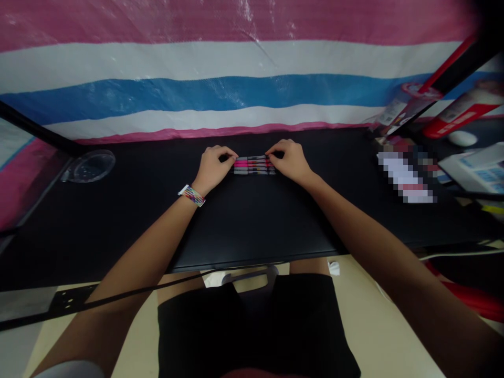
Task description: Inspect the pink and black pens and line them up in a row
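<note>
Several slim pens [254,165] lie side by side in a row on the black desk [244,220], some with grey left ends and some with pink ones. My left hand [213,167] has its thumb and forefinger closed at the left end of the farthest pen [252,157]. At that pen's right end, my right hand [290,161] pinches in the same way. Whether the farthest pen is lifted or rests on the desk I cannot tell. A multicoloured woven bracelet [191,195] is on my left wrist.
A clear round plastic lid [93,166] lies at the far left. To the right stand a cup with a red lid [409,102], a red and white container [460,113] and a white box [476,168]. A striped sheet [220,94] hangs behind the desk.
</note>
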The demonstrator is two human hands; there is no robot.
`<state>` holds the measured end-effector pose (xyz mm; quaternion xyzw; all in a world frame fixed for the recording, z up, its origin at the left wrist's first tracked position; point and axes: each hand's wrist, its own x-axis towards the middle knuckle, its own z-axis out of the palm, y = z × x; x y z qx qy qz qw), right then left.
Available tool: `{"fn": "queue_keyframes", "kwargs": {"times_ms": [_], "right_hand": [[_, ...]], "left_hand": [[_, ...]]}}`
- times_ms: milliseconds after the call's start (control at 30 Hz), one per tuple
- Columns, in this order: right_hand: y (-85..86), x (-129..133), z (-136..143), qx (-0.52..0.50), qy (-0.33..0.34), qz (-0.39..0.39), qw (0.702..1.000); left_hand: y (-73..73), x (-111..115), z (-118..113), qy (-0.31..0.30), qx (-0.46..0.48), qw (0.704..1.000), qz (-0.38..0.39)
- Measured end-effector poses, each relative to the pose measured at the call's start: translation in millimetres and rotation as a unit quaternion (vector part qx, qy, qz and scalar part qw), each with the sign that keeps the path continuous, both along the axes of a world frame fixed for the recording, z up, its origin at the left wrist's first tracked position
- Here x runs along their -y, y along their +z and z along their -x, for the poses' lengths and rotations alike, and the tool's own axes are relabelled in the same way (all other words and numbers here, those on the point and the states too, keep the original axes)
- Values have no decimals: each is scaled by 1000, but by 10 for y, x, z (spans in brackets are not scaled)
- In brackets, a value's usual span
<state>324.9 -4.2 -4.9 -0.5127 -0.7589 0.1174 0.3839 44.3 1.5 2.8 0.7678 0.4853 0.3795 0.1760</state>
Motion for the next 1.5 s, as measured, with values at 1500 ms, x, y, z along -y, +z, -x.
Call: {"fn": "queue_keyframes", "kwargs": {"times_ms": [1500], "right_hand": [[17, 723, 343, -270, -9, 60, 961]], "left_hand": [[-19, 803, -256, -19, 289, 950, 116]]}}
